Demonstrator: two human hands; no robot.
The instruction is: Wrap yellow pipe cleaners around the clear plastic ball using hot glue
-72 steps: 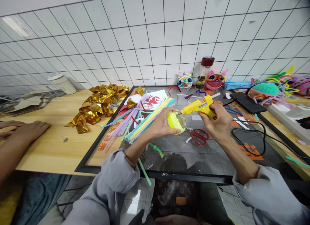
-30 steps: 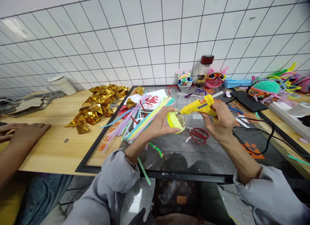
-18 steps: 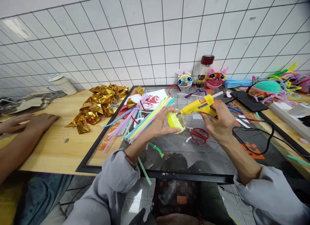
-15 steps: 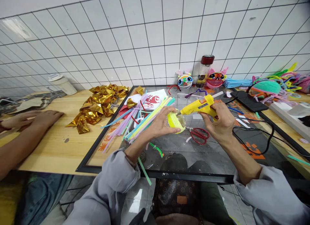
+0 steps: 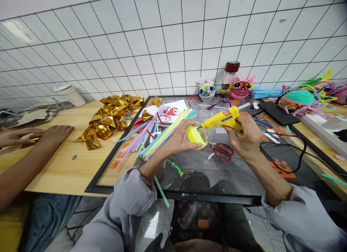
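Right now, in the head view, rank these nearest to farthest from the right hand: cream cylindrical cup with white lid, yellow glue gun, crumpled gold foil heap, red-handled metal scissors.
1. Yellow glue gun: gripped in the right hand.
2. Red-handled scissors: just left of the hand.
3. Gold foil heap: well to the left.
4. Cream cup: farthest left, near the wall.

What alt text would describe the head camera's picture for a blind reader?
A person's right hand aims a yellow plastic glue gun at a clear rounded object banded with yellow strands, held in the left hand. Red-handled metal scissors and long pastel pipe cleaners lie nearby.
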